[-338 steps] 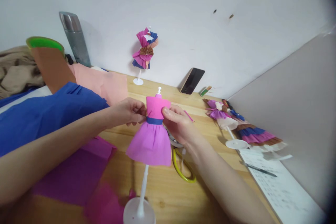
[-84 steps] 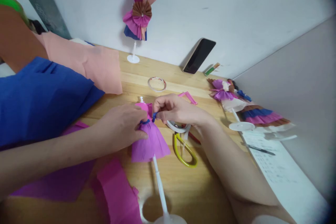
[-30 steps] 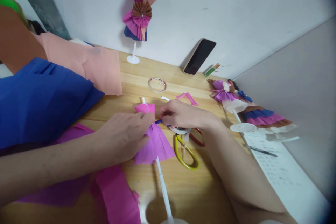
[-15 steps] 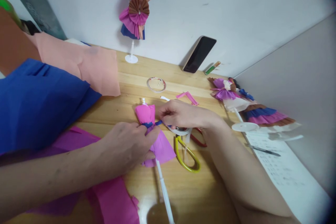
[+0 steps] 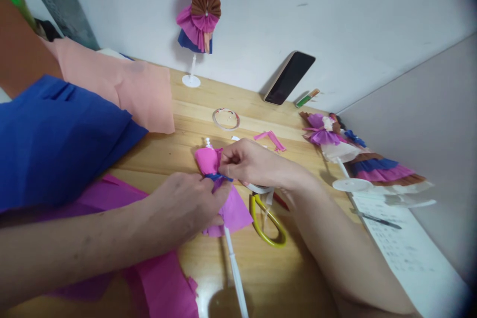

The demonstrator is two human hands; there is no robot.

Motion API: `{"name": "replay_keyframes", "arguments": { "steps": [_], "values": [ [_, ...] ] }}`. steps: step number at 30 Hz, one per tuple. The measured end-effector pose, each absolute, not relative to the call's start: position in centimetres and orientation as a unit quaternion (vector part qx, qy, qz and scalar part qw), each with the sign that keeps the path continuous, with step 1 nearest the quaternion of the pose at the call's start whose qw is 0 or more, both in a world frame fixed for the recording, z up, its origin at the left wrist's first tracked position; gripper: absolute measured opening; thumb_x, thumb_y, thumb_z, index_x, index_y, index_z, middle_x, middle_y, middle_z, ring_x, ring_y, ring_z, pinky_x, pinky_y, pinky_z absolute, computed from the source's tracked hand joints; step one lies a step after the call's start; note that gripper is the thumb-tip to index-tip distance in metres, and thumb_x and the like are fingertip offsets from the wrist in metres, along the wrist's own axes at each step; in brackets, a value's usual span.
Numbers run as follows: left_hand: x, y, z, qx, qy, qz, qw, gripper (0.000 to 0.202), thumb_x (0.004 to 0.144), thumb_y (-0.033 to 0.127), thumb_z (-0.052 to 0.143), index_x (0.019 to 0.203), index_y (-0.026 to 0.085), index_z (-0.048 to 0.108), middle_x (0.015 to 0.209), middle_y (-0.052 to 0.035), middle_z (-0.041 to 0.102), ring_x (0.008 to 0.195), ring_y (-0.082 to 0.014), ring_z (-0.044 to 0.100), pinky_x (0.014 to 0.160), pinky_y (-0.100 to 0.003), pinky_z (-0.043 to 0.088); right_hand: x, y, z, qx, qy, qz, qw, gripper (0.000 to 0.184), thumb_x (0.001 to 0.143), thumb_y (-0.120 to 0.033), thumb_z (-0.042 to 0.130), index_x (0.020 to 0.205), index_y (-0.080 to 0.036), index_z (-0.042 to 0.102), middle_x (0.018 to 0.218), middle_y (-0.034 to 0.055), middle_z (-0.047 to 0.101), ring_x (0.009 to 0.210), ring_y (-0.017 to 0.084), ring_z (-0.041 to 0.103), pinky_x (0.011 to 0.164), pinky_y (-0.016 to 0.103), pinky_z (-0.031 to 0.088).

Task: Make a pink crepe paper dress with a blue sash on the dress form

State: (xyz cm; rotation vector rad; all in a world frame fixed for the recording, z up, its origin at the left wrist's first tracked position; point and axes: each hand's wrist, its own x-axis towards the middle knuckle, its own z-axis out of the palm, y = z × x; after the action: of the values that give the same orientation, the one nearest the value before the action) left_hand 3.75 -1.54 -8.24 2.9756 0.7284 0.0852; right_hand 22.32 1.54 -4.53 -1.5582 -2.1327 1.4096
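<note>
A small dress of pink and purple crepe paper (image 5: 236, 211) is on a miniature white dress stand (image 5: 234, 271), which leans toward me with its base out of sight. Around the waist runs a narrow blue paper strip (image 5: 226, 178), its end sticking out to the right. My left hand (image 5: 192, 201) is closed around the skirt and waist, thumb and fingers pressing the dress. At the right of the waist, my right hand (image 5: 248, 161) has its fingertips pinched together against the strip and the bodice (image 5: 206, 160). The exact grip there is partly hidden.
Yellow-handled scissors (image 5: 268, 226) and a tape roll (image 5: 260, 189) lie beside the right wrist. A clear ring (image 5: 226, 119) and pink scraps (image 5: 274, 139) lie beyond. Blue (image 5: 67, 144) and peach paper (image 5: 145, 97) cover the left. Dressed stands, a phone (image 5: 290, 78) and written paper (image 5: 406, 253) surround.
My right hand has moved left, from holding the strip out to the side to close against the waist. My left hand keeps its hold. The view has shifted slightly.
</note>
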Motion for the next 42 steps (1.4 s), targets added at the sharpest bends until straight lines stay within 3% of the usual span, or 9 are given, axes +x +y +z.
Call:
{"name": "replay_keyframes", "arguments": {
  "steps": [11, 21, 28, 33, 38, 42],
  "values": [
    [3.7, -1.4, -9.1, 0.973, 0.218, 0.070, 0.015, 0.031, 0.086, 0.023, 0.060, 0.116, 0.014, 0.058, 0.075, -0.0052, 0.068, 0.060, -0.0192, 0.065, 0.048, -0.028, 0.043, 22.0, 1.4, -5.5, -0.537, -0.673, 0.501, 0.089, 0.017, 0.074, -0.026, 0.057, 0.061, -0.015, 0.058, 0.056, -0.0036, 0.048, 0.053, 0.009, 0.040, 0.050, 0.022, 0.030],
    [3.7, -1.5, -9.6, 0.971, 0.217, 0.095, -0.008, 0.037, 0.083, 0.021, 0.062, 0.118, 0.013, 0.060, 0.075, -0.0072, 0.069, 0.060, -0.0195, 0.064, 0.046, -0.027, 0.040, 21.6, 0.9, -4.7, -0.508, -0.701, 0.489, 0.109, 0.038, 0.086, -0.043, 0.052, 0.057, -0.018, 0.048, 0.052, -0.0052, 0.038, 0.048, 0.008, 0.032, 0.048, 0.024, 0.025],
    [3.8, -1.6, -9.9, 0.970, 0.210, 0.121, -0.002, 0.019, 0.083, 0.018, 0.061, 0.101, 0.013, 0.063, 0.072, -0.0070, 0.067, 0.056, -0.0196, 0.062, 0.044, -0.028, 0.039, 21.2, -0.3, -3.3, -0.520, -0.777, 0.354, 0.013, 0.038, 0.094, -0.038, 0.047, 0.066, -0.016, 0.061, 0.059, -0.0007, 0.052, 0.054, 0.010, 0.041, 0.055, 0.026, 0.029],
    [3.8, -1.6, -10.2, 0.971, 0.202, 0.126, -0.034, 0.013, 0.080, 0.018, 0.064, 0.092, 0.014, 0.064, 0.077, -0.0100, 0.070, 0.060, -0.0206, 0.065, 0.043, -0.027, 0.040, 19.7, -0.8, -3.1, -0.577, -0.791, 0.196, -0.054, 0.046, 0.094, -0.047, 0.048, 0.063, -0.016, 0.062, 0.062, 0.0040, 0.056, 0.055, 0.012, 0.045, 0.058, 0.028, 0.026],
    [3.8, -1.5, -10.1, 0.969, 0.203, 0.136, -0.038, 0.026, 0.081, 0.025, 0.066, 0.103, 0.012, 0.064, 0.076, -0.0094, 0.071, 0.060, -0.0232, 0.067, 0.043, -0.030, 0.044, 20.6, -0.6, -3.1, -0.528, -0.786, 0.319, 0.025, 0.047, 0.097, -0.044, 0.045, 0.064, -0.016, 0.062, 0.057, -0.0005, 0.052, 0.053, 0.010, 0.046, 0.057, 0.025, 0.031],
    [3.8, -1.5, -9.9, 0.969, 0.210, 0.129, -0.031, 0.046, 0.081, 0.034, 0.069, 0.117, 0.008, 0.060, 0.070, -0.0067, 0.070, 0.056, -0.0236, 0.066, 0.043, -0.031, 0.046, 21.6, -0.3, -3.3, -0.509, -0.762, 0.383, 0.113, 0.050, 0.094, -0.046, 0.045, 0.055, -0.017, 0.048, 0.052, -0.0053, 0.036, 0.048, 0.007, 0.032, 0.048, 0.022, 0.025]
  ]
}}
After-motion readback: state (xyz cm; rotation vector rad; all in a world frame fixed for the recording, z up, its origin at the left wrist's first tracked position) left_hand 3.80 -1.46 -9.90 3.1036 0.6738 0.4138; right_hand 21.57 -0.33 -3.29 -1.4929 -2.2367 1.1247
